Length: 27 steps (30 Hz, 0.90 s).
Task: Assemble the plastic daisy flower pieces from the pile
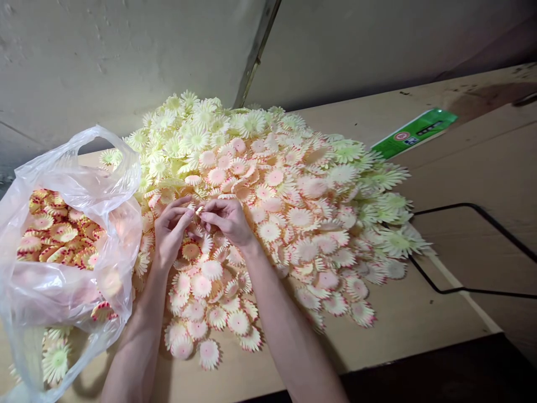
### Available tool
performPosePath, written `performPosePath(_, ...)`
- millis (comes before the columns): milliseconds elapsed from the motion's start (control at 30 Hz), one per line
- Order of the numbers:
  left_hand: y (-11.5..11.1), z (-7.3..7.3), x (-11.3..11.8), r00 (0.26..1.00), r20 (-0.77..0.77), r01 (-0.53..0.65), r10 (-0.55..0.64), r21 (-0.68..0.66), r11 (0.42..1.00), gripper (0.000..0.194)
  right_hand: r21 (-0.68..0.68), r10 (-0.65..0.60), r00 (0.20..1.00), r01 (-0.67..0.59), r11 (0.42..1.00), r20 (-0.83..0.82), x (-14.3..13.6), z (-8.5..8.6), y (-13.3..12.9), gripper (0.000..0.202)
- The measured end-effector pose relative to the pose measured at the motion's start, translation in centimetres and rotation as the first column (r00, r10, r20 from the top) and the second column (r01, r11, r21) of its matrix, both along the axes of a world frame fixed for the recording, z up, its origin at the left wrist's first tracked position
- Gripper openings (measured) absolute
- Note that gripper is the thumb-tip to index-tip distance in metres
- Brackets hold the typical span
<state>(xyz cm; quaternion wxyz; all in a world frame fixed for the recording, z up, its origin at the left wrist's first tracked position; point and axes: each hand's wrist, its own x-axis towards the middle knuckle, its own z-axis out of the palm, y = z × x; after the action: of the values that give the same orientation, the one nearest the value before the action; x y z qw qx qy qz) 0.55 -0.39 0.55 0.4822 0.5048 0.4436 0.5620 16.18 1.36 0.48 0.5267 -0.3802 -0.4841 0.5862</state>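
Over the middle of a large heap of artificial flower petal discs (274,232), my left hand (173,226) and my right hand (229,221) come together with thumbs and fingers pinched. Between their fingertips is a small cream flower piece (198,211), seen edge-on and partly covered by the fingers. The discs around my hands are pale pink and cream with fringed, reddish-pink edges. Just below my fingers lies a darker orange-yellow disc (191,251). Behind my hands, pale green-yellow petal pieces (197,134) form the far side of the heap.
An open clear plastic bag (62,291) at the left holds several red-edged yellow discs (59,229). A green packet (415,134) lies at the back right. A bent black metal rod (503,229) extends over the wooden table (419,313). Behind is a grey wall (168,50).
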Motion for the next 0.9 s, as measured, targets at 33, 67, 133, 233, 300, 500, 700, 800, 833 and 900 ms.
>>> performPosePath(33,0.0,0.0,0.0,1.0,0.009,0.002,-0.002,-0.004,1.0,0.023,0.0,0.001,1.0,-0.001,1.0,-0.001,0.0,0.0,0.0,0.022)
performPosePath(67,0.0,0.0,-0.1,1.0,0.022,0.006,-0.005,-0.011,1.0,0.023,0.003,0.002,1.0,-0.002,1.0,-0.002,0.0,0.0,0.0,0.021)
performPosePath(133,0.1,-0.1,-0.2,0.999,0.051,0.016,-0.015,-0.029,0.999,0.023,0.006,0.008,1.0,-0.008,1.0,-0.005,0.0,-0.1,0.0,0.017)
performPosePath(233,0.1,-0.2,-0.2,0.997,0.076,0.025,-0.021,-0.055,0.998,0.025,0.008,0.017,0.999,-0.017,1.0,-0.039,0.0,-0.3,0.0,0.014)
performPosePath(300,0.1,-0.2,-0.1,0.997,0.074,0.023,-0.018,-0.067,0.997,0.027,0.002,0.023,0.997,-0.023,1.0,-0.077,0.1,-0.5,0.1,0.014)
performPosePath(500,0.0,0.1,0.5,1.0,0.003,-0.021,0.022,-0.03,0.999,0.03,-0.056,0.014,0.98,-0.026,0.998,-0.198,0.4,-0.1,-0.1,0.016)
performPosePath(700,-0.3,-0.1,1.0,1.0,0.008,-0.014,0.014,-0.01,1.0,0.029,-0.047,0.048,0.958,-0.064,0.997,-0.283,0.4,0.4,-0.3,0.014)
performPosePath(800,-0.4,-0.3,1.1,0.995,0.096,0.021,-0.014,-0.069,0.997,0.028,-0.042,0.035,0.94,-0.052,0.998,-0.339,0.4,0.5,-0.4,0.015)
performPosePath(833,-0.4,-0.3,1.1,0.992,0.125,0.034,-0.023,-0.085,0.996,0.027,-0.044,0.027,0.933,-0.046,0.998,-0.359,0.4,0.6,-0.4,0.016)
performPosePath(900,-0.5,-0.4,1.2,0.988,0.146,0.056,-0.04,-0.107,0.993,0.028,-0.054,0.023,0.921,-0.048,0.997,-0.389,0.5,0.7,-0.5,0.017)
